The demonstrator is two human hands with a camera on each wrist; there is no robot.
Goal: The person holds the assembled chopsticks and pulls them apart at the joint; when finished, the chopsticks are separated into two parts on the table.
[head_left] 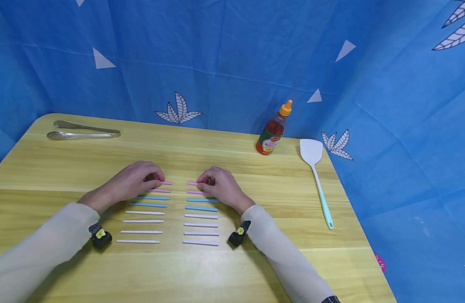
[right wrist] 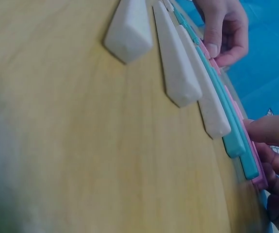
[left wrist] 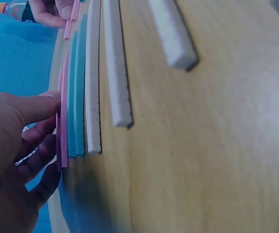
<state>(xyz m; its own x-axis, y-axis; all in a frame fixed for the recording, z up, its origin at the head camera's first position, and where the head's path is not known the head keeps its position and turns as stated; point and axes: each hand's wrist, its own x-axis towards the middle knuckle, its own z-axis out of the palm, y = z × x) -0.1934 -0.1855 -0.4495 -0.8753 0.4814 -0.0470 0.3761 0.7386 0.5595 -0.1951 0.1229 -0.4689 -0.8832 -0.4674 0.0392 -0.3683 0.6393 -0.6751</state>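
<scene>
Two columns of slim sticks lie crosswise on the table, pink at the far end, then blue, then white. At the far end of the left column, my left hand [head_left: 136, 182] pinches the farthest pink stick [head_left: 167, 183] between thumb and fingers. Opposite it, my right hand [head_left: 225, 187] has thumb and fingertips on the farthest pink stick [head_left: 191, 183] of the right column. A second pink stick [head_left: 162, 191] and blue sticks [head_left: 149, 205] sit just nearer on the left. The right column repeats this with another pink stick [head_left: 196, 192] and blue sticks [head_left: 201, 208]. The hands partly hide the pink sticks.
Nearer me lie several white sticks [head_left: 141, 231] on the left and more white sticks [head_left: 200, 233] on the right. Metal tongs [head_left: 85, 131] rest at the back left. A sauce bottle [head_left: 271, 132] stands at the back, with a white spatula [head_left: 316, 176] along the table's right side.
</scene>
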